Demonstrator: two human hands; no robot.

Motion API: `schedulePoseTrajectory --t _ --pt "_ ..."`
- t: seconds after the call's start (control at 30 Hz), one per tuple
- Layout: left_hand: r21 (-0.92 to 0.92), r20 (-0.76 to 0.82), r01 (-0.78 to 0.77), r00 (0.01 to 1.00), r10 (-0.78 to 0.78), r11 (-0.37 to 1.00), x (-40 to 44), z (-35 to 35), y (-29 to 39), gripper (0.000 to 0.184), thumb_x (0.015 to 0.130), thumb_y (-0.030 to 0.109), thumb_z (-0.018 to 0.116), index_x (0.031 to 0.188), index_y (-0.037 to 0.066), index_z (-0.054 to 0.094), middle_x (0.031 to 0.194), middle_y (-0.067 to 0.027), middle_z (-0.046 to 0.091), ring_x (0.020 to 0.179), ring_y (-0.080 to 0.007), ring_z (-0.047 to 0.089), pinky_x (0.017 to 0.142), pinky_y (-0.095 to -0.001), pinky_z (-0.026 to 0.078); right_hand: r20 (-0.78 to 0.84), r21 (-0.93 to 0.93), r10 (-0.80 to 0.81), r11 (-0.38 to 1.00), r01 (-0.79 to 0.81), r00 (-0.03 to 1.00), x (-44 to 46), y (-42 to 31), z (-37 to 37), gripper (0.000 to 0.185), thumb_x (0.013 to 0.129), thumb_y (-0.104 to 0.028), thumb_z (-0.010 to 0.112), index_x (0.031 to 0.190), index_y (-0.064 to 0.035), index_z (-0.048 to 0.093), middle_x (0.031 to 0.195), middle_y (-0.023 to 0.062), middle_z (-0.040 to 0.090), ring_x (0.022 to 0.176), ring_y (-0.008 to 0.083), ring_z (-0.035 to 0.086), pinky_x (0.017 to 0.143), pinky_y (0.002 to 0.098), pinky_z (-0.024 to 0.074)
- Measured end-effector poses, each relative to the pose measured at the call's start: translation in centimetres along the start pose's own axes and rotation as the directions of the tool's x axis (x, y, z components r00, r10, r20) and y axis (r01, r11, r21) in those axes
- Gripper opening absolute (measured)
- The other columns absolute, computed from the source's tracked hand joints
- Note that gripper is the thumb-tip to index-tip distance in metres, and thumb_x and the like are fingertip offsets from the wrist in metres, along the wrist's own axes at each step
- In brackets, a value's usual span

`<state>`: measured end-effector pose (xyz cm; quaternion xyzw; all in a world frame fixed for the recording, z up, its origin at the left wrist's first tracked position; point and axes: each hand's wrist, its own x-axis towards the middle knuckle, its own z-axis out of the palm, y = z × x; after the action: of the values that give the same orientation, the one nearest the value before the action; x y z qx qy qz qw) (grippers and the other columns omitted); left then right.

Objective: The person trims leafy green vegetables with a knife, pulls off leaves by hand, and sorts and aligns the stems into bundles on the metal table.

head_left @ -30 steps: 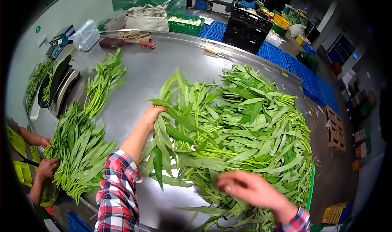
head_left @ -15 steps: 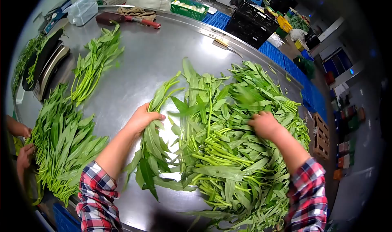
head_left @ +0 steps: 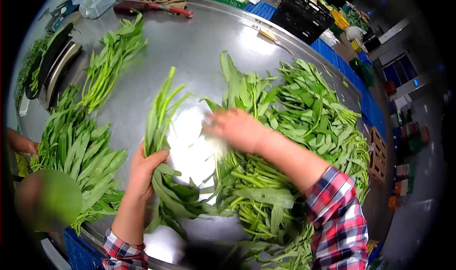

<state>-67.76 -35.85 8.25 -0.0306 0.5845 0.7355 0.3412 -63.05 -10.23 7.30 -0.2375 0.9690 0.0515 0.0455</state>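
My left hand (head_left: 145,170) is wrapped round a small bunch of water spinach (head_left: 159,110), with its pale cut stems pointing up and away and its leaves drooping below the fist. To the right of that bunch, my right hand (head_left: 235,130) reaches across the left edge of a large heap of water spinach (head_left: 313,113). Motion smears its fingers, so whether anything is in them cannot be made out. A leaf shows just above the fingertips. Under both hands is a shiny metal table (head_left: 190,46).
At the left lie a small bunch (head_left: 111,61) and a bigger pile of water spinach (head_left: 78,146), with another person's hand (head_left: 31,149) beside it. A red-handled knife (head_left: 166,9), a smaller knife (head_left: 268,35), a clear plastic tub (head_left: 97,1) and a black crate (head_left: 301,15) are farther back.
My right hand has swept left from the middle of the heap towards my left hand. My left hand has shifted left and slightly lower, still gripping its bunch, whose stems stand more upright.
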Motion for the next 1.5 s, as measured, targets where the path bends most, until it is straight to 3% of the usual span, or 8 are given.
schedulePoseTrajectory --t 0.1,0.27,0.43,0.67,0.73,0.93,1.03,1.5 --pt "0.013 0.008 0.02 1.0 -0.02 1.0 -3.0 -0.3 -1.0 0.029 0.076 0.006 0.062 0.103 0.004 0.051 0.079 -0.0017 0.055 0.067 -0.0095 0.053 0.06 -0.0229 0.045 0.253 0.583 0.49 0.611 -0.536 0.834 -0.6 0.8 -6.0 0.058 0.076 -0.019 0.065 0.126 -0.0005 0.04 0.126 0.0189 0.046 0.112 0.0309 0.048 0.097 0.0387 0.0388" --pt "0.175 0.084 -0.114 0.991 0.101 0.978 -9.2 3.9 -4.4 0.044 0.077 0.007 0.066 0.114 0.001 0.042 0.095 -0.005 0.056 0.085 -0.0118 0.054 0.075 -0.0252 0.045 0.347 0.938 0.384 -0.168 -0.304 0.856 -2.7 -9.4 -9.5 0.062 0.082 -0.028 0.064 0.128 0.0043 0.036 0.109 0.0142 0.057 0.102 0.0211 0.054 0.088 0.0332 0.0433" --pt "-0.026 0.604 0.075 0.796 -0.044 0.997 -17.5 5.4 -7.0 0.057 0.078 0.001 0.062 0.127 0.002 0.033 0.12 -0.0076 0.047 0.108 -0.0162 0.047 0.092 -0.0321 0.038 0.383 0.9 0.433 -0.375 -0.223 0.816 -6.6 -18.2 -9.7 0.029 0.086 -0.016 0.057 0.108 -0.0004 0.046 0.083 0.0084 0.06 0.076 0.0152 0.056 0.071 0.0286 0.0466" --pt "-0.416 0.64 0.76 0.635 -0.433 0.499 -20.9 6.0 -12.4 0.024 0.084 0.008 0.05 0.107 0.001 0.049 0.084 -0.0073 0.056 0.091 -0.023 0.054 0.09 -0.0377 0.038 0.471 0.626 0.373 0.497 -0.601 0.8 -10.1 -18.9 -11.8 0.06 0.076 -0.03 0.068 0.12 0.0021 0.043 0.098 0.0191 0.058 0.089 0.0288 0.057 0.081 0.0382 0.0449" --pt "-0.443 0.652 0.747 0.648 -0.394 0.495 -21.0 5.6 -12.4 0.026 0.087 0.012 0.049 0.11 0.002 0.048 0.082 -0.0071 0.055 0.094 -0.0233 0.055 0.087 -0.0395 0.041 -0.104 0.363 0.57 0.785 -0.503 0.815 -12.8 -15.5 -11.6 0.079 0.067 -0.035 0.074 0.124 0.0042 0.038 0.115 0.0243 0.051 0.105 0.0355 0.05 0.091 0.0411 0.0397" --pt "-0.322 0.682 0.716 0.629 -0.373 0.619 -22.7 5.2 -16.9 0.028 0.082 0.012 0.058 0.109 0.003 0.053 0.095 -0.0085 0.059 0.093 -0.021 0.057 0.085 -0.0366 0.043 0.316 0.169 0.702 0.62 -0.766 0.638 -15.3 -11.6 -6.8 0.104 0.053 -0.036 0.081 0.134 0.0002 0.026 0.121 0.0229 0.048 0.109 0.0368 0.049 0.093 0.0407 0.0398" --pt "-0.379 0.714 0.669 0.651 -0.258 0.64 -22.5 5.2 -14.5 0.026 0.083 0.011 0.057 0.107 0.002 0.056 0.09 -0.0096 0.061 0.086 -0.0201 0.06 0.08 -0.0339 0.047 -0.004 0.311 0.611 0.753 -0.58 0.792 -14.3 -11.3 -8.4 0.097 0.046 -0.03 0.085 0.126 -0.0026 0.037 0.111 0.0201 0.054 0.096 0.0357 0.055 0.082 0.043 0.0455" --pt "-0.617 0.633 0.632 0.752 -0.18 0.469 -26.9 0.7 -18.0 0.018 0.087 0.015 0.051 0.09 0.001 0.061 0.084 -0.0073 0.065 0.079 -0.0184 0.062 0.076 -0.0306 0.048 0.242 -0.13 0.763 0.638 -0.759 0.599 -13.4 -10.3 -2.5 0.073 0.048 -0.036 0.08 0.104 -0.0007 0.048 0.102 0.0178 0.055 0.097 0.0326 0.053 0.083 0.0392 0.0465"
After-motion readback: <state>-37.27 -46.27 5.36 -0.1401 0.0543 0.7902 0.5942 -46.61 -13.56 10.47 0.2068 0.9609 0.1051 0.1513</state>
